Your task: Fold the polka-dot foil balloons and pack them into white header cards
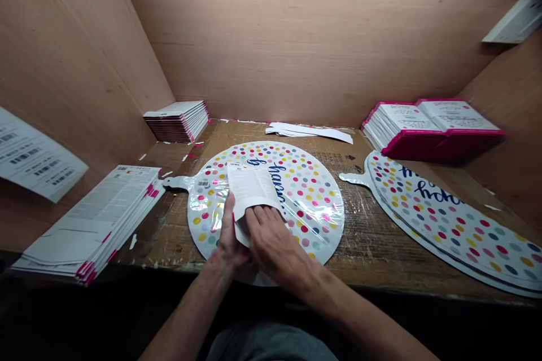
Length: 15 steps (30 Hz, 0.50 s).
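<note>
My left hand grips a white paper packet, with the thumb along its left side. The fingers of my right hand are tucked, close together, into the packet's near end; their tips are hidden, and what they hold cannot be seen. Under both hands lies a flat round foil balloon with coloured dots, dark blue lettering and a tail pointing left. Its surface is shiny and wrinkled, and the packet covers part of the lettering.
More flat dotted balloons lie stacked at right. Behind them stand pink-edged packets. White card packs sit at left, a smaller stack at back left. Paper strips lie at the back. Wooden walls enclose the cardboard-covered bench.
</note>
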Motion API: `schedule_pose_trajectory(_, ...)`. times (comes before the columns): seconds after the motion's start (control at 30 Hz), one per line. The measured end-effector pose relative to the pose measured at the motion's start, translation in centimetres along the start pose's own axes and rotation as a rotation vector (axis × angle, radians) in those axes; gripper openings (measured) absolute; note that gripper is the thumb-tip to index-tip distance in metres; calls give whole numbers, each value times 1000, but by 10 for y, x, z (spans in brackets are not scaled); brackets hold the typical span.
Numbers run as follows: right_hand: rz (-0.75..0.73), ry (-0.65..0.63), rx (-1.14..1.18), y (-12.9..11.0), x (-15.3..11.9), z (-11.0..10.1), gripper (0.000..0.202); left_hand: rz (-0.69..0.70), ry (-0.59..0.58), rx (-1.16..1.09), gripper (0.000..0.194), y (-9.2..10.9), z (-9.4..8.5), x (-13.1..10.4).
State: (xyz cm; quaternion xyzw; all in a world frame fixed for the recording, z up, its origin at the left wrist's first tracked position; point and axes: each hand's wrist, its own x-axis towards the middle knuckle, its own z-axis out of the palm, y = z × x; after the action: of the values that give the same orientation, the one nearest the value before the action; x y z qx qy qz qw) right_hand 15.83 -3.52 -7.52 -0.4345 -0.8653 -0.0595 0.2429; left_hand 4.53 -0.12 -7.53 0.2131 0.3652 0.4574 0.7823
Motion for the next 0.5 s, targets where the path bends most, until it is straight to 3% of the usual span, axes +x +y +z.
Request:
schedule_pose_trajectory(0.07,-51,66,55,-4,-27,-4,35,-30,93,481,58,16,-12,-3)
schedule_pose_trajectory(0.13,-85,151,124,-4,-56,-7,32,33,288,1073,50,26,-20,-6)
schedule_pose_trajectory(0.2,-84,205,182,-2,-79,-11,27,284,465,1529,43,25,-21,-4)
schedule_pose_trajectory(0.23,-75,224,197,2,-86,-15,24,451,472,1660,38,20,-20,0)
schedule_pose_trajectory(0.27,-60,244,195,6,-91,-19,21,604,399,1739,34,12,-17,4)
schedule_pose_trajectory(0.33,-1,266,125,18,-94,-25,18,780,94,1819,35,-6,-13,13)
schedule_pose_trajectory(0.4,62,217,26,32,-94,-28,17,816,-142,1864,41,-24,-12,21)
schedule_pose_trajectory(0.5,96,92,-11,48,-97,-24,18,774,-229,1891,44,-38,-15,26)
